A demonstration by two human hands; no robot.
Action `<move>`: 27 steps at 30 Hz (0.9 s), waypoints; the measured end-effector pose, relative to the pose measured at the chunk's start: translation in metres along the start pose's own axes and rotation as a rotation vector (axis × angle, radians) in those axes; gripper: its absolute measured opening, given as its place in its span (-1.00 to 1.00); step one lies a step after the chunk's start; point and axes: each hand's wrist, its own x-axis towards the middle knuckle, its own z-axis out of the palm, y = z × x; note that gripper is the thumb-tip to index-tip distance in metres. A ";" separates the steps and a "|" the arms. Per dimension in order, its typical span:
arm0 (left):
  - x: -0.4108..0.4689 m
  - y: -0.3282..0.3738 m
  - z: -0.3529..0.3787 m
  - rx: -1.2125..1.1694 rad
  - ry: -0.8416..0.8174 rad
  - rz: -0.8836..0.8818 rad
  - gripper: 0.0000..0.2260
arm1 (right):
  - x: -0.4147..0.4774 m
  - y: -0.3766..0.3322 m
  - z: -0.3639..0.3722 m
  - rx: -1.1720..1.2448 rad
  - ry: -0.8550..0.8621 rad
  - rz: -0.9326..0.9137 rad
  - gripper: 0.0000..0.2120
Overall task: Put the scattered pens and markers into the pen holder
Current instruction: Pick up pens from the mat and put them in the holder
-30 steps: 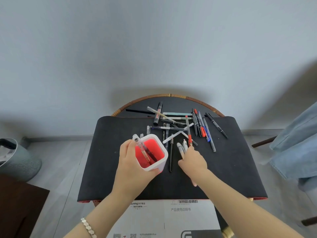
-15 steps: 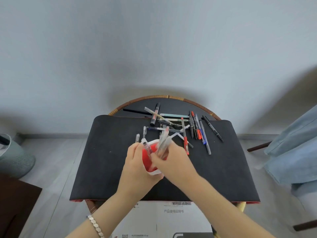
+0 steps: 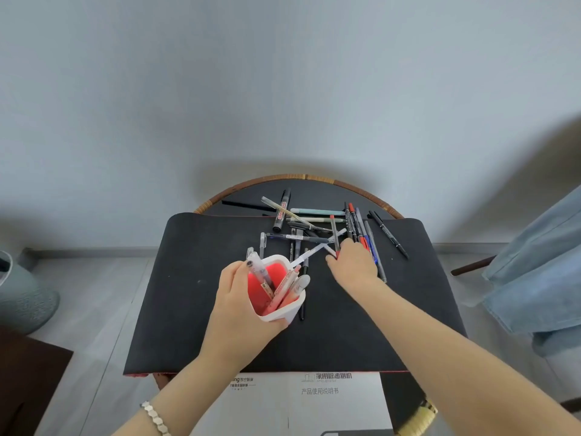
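Observation:
My left hand (image 3: 240, 305) grips a white pen holder (image 3: 284, 313) with a red inside, tilted toward me above the black mat (image 3: 188, 294). Several clear pens (image 3: 276, 289) stick out of the holder. My right hand (image 3: 353, 267) lies palm down on the mat to the right of the holder, fingers spread over a red-tipped pen (image 3: 334, 234) and the dark markers (image 3: 356, 226) beside it. I cannot see anything gripped in it. A scattered pile of pens and markers (image 3: 298, 221) lies at the mat's far side. A black pen (image 3: 302, 306) pokes out from behind the holder.
The mat covers a round, rattan-rimmed table (image 3: 301, 178) against a pale wall. A printed cardboard sheet (image 3: 308, 401) sits at the near edge. A grey bin (image 3: 22, 297) stands on the floor to the left, blue cloth (image 3: 534, 272) hangs at right.
My right hand dropped a bunch of clear pens into the holder, then moved right and away to the scattered pens. My left hand kept its hold on the holder.

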 end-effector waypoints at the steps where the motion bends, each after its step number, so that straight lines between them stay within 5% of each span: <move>1: 0.001 0.000 0.000 0.007 0.002 0.000 -0.20 | 0.003 -0.002 0.007 -0.078 -0.014 -0.006 -0.72; 13: 0.001 -0.002 0.005 -0.043 -0.047 -0.031 -0.21 | -0.031 0.049 -0.032 0.182 -0.281 0.079 -0.71; 21: 0.002 0.012 -0.003 0.024 -0.076 -0.079 0.00 | -0.061 0.057 -0.075 0.437 -0.082 -0.076 -0.80; 25: 0.002 0.048 -0.017 -0.033 0.191 0.126 -0.13 | -0.067 0.043 -0.075 0.525 -0.116 -0.115 -0.79; 27: 0.012 0.066 -0.019 0.009 0.113 0.240 -0.28 | -0.073 0.031 -0.076 0.626 -0.180 -0.121 -0.80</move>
